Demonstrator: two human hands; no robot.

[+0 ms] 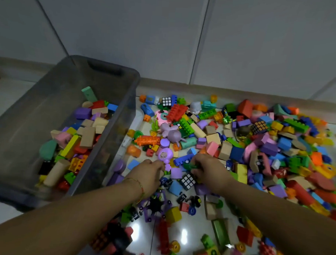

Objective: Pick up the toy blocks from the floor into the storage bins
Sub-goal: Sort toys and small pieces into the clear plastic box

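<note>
Grey bin (39, 106) sits left, part-filled. Your left hand (147, 174), nearer it, curls fingers at a purple toy (165, 155), grip unclear. Your right hand (207, 171) grips a green block (189, 166); loose blocks (284, 144) cover the floor (183, 236) rightward.

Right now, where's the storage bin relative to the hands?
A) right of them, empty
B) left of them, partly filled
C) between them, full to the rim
B: the grey bin sits left of the left hand and right hand, with blocks inside, well below its rim.
</note>
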